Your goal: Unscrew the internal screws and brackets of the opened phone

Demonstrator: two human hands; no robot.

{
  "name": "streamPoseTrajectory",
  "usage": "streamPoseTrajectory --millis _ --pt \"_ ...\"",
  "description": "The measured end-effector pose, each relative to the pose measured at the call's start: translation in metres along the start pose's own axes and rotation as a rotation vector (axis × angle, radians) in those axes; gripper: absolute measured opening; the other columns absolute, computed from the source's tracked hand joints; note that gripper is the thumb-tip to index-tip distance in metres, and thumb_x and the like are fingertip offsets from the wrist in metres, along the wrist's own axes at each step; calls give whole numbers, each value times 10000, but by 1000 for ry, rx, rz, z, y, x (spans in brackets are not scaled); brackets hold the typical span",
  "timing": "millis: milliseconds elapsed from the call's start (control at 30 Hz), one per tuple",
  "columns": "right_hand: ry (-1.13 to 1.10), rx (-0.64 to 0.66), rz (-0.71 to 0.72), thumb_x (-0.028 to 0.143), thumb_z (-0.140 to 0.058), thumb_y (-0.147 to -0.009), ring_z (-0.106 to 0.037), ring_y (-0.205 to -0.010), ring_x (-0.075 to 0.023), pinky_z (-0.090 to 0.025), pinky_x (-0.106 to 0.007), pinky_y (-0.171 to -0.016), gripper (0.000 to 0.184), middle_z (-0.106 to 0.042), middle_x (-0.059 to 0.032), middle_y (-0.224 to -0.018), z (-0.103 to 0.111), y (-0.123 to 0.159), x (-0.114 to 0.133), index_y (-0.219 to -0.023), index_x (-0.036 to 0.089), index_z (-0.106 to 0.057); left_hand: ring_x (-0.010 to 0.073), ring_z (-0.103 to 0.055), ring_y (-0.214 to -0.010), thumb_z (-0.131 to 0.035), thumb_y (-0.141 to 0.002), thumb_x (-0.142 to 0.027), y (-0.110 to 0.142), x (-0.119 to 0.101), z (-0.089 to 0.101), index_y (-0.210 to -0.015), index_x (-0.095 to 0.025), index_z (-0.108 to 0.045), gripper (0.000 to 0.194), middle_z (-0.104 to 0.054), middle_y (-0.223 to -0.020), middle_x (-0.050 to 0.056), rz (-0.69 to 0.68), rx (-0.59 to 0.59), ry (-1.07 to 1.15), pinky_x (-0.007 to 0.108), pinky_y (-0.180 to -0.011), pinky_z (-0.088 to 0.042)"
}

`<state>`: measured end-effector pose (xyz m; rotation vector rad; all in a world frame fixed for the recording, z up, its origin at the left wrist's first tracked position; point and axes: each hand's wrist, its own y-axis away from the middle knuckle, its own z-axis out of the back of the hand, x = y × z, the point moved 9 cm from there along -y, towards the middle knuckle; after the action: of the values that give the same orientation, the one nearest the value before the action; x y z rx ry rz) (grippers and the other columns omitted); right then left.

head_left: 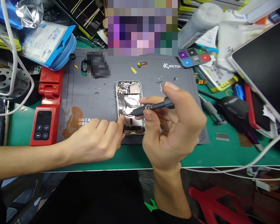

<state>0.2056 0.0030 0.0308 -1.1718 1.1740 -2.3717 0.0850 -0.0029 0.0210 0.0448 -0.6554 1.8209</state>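
An opened smartphone [130,122] lies on a grey work mat, its circuit boards and silvery inner parts exposed. My right hand [172,124] grips a dark grey screwdriver [154,106] between thumb and fingers. The screwdriver slants down to the left over the phone's middle; I cannot make out whether its tip touches. From the left, my left hand [102,137] reaches in with curled fingers, the index fingertip pressed on the phone's left edge. Its thumb is hidden. Small loose parts, among them a yellow strip [133,70] and a brown-gold piece [143,64], lie above the phone.
The grey mat [84,84] covers the green bench. A red device with touch buttons [44,124] stands left, near white cables [11,46]. On the right are a multicoloured box [194,58], a black tool [233,105] and a large dark screen [263,62]. Tiny screws lie by my right hand.
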Motion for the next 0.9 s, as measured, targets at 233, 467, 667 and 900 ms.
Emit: streamPoseTrajectory --millis 233,467,667,900 --pt "61 16 33 143 -606 -985 -793 -1068 -258 -686 -381 -783 633 -694 -58 -1435 0 3 3 -1555 383 -475 146 -516 -502 -627 -1009 -267 0 0 1 -1188 62 -712 384 -529 -628 -17 -3 -10 14 300 -441 -387" --pt "137 14 102 129 -621 -979 -802 -1012 -219 -676 -346 -712 607 -762 -38 -1329 3 -2 10 -1535 345 -506 139 -512 -504 -608 -1018 -269 1 0 -1 -1201 64 -700 391 -524 -631 -22 -14 5 -6 293 -439 -386" --pt "144 43 101 81 -612 -974 -802 -1043 -217 -675 -341 -728 662 -738 -39 -1361 0 1 12 -1561 347 -459 138 -527 -509 -587 -1027 -247 1 -1 1 -1184 59 -704 364 -536 -640 -16 -21 10 0 288 -433 -393" --pt "134 19 54 115 -575 -998 -802 -1021 -217 -668 -365 -765 597 -706 -53 -1424 2 -1 8 -1545 340 -496 140 -512 -501 -609 -1019 -250 1 0 0 -1196 62 -696 370 -518 -633 -24 5 1 14 293 -427 -392"
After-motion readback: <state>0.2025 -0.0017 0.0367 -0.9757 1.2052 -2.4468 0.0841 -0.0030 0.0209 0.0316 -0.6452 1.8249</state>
